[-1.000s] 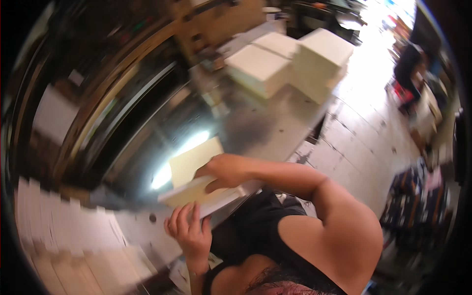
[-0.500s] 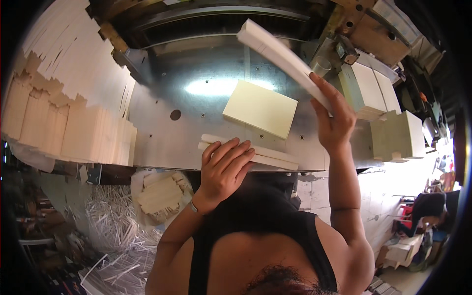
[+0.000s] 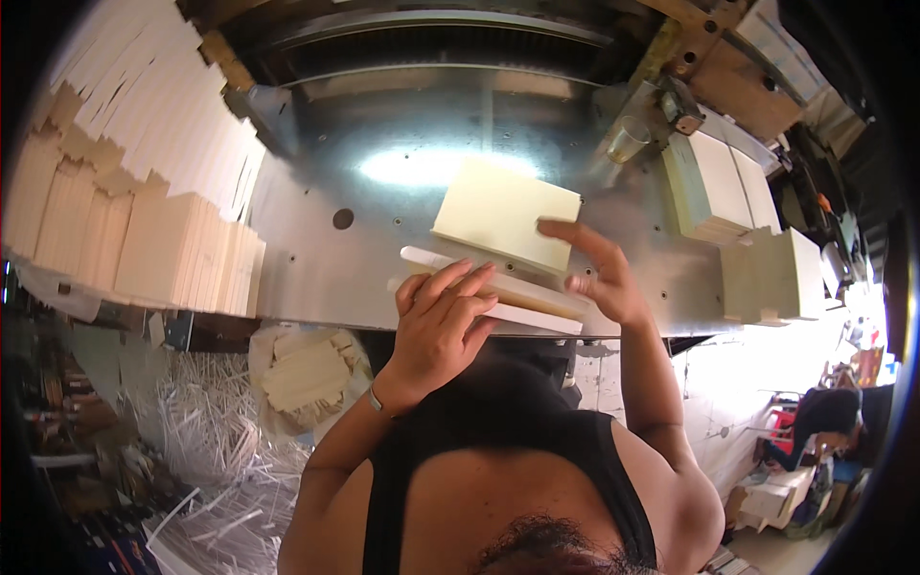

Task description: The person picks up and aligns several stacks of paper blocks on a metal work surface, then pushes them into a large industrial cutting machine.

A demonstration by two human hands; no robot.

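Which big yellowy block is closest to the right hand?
The slanted block, whose edge the right hand overlaps in view; the other yellowy blocks stand farther off, to the right.

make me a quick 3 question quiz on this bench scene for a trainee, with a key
1. True or false: the person's right grip is clenched into a fist.
2. Which lies nearest the person's torso?
A) cream, rectangular, paper-like block
B) clear plastic cup
C) long, narrow, white, paper-like strips under the left grip
3. Fill the gap: seen by the person, the cup is to the block's ____.

Key: 1. False: thumb and index finger are spread. 2. C. 3. Right.
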